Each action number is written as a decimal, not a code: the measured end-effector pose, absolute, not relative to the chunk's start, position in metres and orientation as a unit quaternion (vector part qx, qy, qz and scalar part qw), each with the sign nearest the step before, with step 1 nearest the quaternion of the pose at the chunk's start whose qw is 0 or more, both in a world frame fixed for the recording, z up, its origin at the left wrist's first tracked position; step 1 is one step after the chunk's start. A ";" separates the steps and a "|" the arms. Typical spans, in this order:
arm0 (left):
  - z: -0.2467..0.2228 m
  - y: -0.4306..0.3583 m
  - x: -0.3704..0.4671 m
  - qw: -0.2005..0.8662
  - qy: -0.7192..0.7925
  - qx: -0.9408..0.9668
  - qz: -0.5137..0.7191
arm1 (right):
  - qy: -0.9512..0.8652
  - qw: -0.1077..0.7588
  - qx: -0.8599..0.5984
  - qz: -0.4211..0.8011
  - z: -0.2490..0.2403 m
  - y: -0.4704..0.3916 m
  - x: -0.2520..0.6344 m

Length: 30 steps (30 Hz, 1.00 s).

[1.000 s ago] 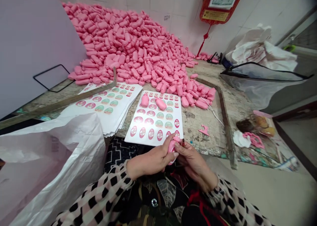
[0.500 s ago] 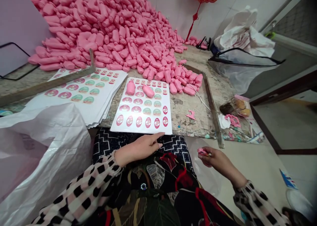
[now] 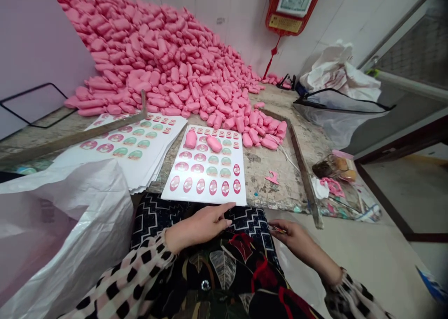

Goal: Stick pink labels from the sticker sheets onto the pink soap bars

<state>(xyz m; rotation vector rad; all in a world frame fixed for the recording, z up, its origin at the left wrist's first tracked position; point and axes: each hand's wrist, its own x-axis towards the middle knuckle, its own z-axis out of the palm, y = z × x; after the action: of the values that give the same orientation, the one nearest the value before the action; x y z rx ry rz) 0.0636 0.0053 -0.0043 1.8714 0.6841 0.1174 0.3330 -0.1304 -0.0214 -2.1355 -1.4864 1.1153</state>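
My left hand (image 3: pixel 199 225) rests over my lap at the front edge of a sticker sheet (image 3: pixel 206 198), its index finger stretched out near the sheet's lower right corner. That hand holds nothing. Two pink bottle-shaped pieces (image 3: pixel 191 139) lie on the upper part of the sheet, among round, oval and green stickers. To the right, below the table edge, my right hand (image 3: pixel 297 242) is closed in a pinch. Something small and thin with a reddish-yellow look (image 3: pixel 279 229) shows between its fingers; its kind is not clear.
A large heap of pink bottle-shaped pieces (image 3: pixel 168 72) covers the back of the table. More sticker sheets (image 3: pixel 140 169) are stacked at left, under a wooden strip (image 3: pixel 87 135). Another strip (image 3: pixel 303 169) edges the right. A white sack (image 3: pixel 101 207) stands at left front; a pink scrap (image 3: pixel 272 177) lies right.
My right hand has moved left, closer to my lap, and the pink piece at its fingertips no longer shows. My left hand stays by the sheet. The camera view has tilted up.
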 end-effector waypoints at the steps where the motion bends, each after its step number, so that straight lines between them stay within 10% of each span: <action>1: -0.004 0.005 0.064 0.541 0.287 0.789 0.052 | -0.523 0.212 -0.707 0.426 -0.009 -0.117 0.324; 6: -0.001 0.005 0.060 0.515 0.293 0.804 0.055 | -0.570 0.348 -0.626 0.403 0.028 -0.029 0.295; 16: 0.013 0.013 0.033 0.494 0.352 0.793 0.064 | -0.557 0.327 -0.732 0.217 0.015 0.134 0.238; 30: 0.018 0.030 0.057 0.763 0.368 0.370 0.381 | -0.455 0.413 -0.555 0.561 0.020 0.041 0.204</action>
<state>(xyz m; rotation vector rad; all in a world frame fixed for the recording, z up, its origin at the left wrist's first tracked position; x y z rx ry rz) 0.0567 0.0304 0.0180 0.8035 0.8010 0.8282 0.2037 0.0413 0.0196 -1.3967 -1.1429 1.4094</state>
